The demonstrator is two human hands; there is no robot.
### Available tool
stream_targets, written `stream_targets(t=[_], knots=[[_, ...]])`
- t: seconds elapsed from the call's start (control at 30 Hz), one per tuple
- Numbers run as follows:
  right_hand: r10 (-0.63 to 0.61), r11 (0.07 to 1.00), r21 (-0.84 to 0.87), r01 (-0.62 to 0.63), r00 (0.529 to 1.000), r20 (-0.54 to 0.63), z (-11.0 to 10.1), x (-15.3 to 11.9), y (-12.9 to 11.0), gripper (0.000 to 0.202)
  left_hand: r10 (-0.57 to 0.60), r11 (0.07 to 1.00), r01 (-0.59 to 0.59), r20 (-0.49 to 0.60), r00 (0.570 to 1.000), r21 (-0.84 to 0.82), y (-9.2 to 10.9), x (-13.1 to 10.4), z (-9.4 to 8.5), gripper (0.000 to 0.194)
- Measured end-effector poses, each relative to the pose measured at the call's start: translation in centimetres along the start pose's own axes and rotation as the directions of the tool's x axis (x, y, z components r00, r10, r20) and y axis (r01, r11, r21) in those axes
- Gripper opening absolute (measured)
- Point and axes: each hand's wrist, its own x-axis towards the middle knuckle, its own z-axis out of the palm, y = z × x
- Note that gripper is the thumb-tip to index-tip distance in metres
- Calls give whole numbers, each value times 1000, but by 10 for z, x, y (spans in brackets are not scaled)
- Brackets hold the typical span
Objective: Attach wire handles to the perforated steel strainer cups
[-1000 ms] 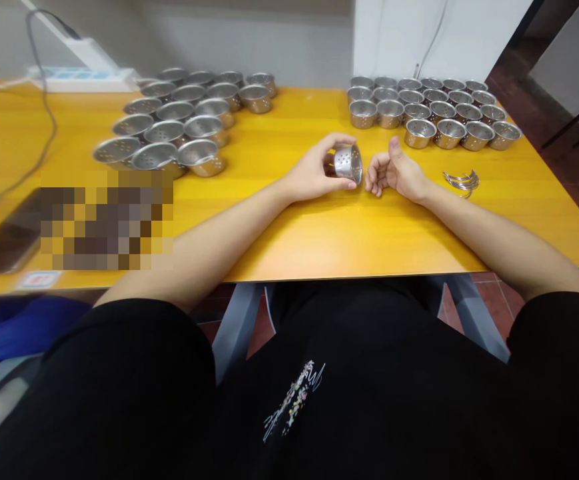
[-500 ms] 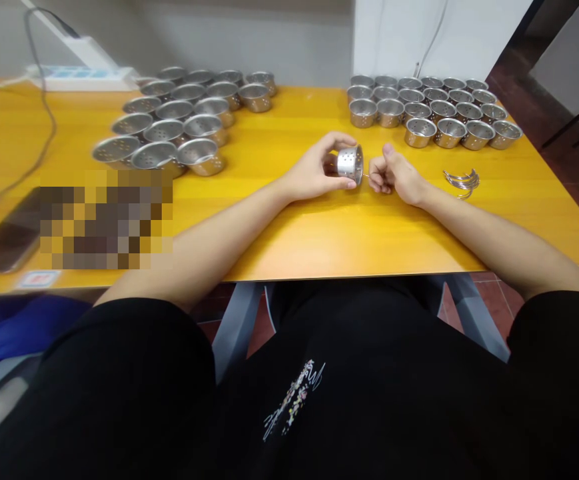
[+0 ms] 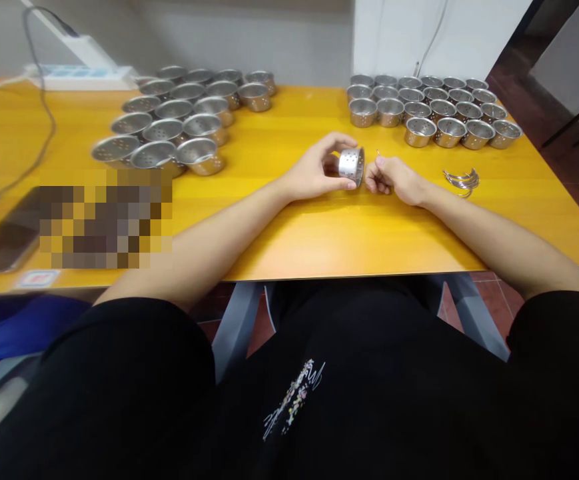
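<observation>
My left hand (image 3: 322, 167) is closed around a small perforated metal cup (image 3: 351, 167), thumb below and fingers above. The cup lies tipped on its side, its open mouth facing right. Just beside that mouth, my right hand (image 3: 392, 179) is curled in a pinch. A short tip of a thin metal wire (image 3: 378, 153) pokes up above its thumb; the rest of it is hidden by the fingers. To the right of this hand, several curved wire pieces (image 3: 462, 181) lie in a small pile on the yellow table (image 3: 294, 250).
Several perforated metal cups (image 3: 202, 155) stand in rows at the left, and another group of cups (image 3: 450, 132) at the back right. A white power strip (image 3: 82, 77) with a cable lies at the back left. Nearer is a dark phone (image 3: 9, 233) beside a blurred-out patch.
My right hand has shifted slightly left, closer to the cup, and its thumb has folded down. The wire seen between cup and fingers now shows above the thumb. My left hand barely moves.
</observation>
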Motion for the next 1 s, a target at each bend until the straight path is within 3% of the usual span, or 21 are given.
stream_targets(t=[0.23,0.43,0.6,1.0], knots=[[-4,999,42,4,1000,5,-7,3,9,105,-2,1000,2,-2,1000,-3,8,0,2,119],[123,992,39,-124,992,33,-9,4,-1,100,12,1000,-12,-23,1000,-26,9,1,3,115],[81,996,25,-83,994,71,-10,4,-5,96,3,998,-5,-38,999,-66,7,1,2,115],[168,968,214,-128,969,-181,2,7,11,85,5,999,-8,-54,999,-46,1,2,0,118]])
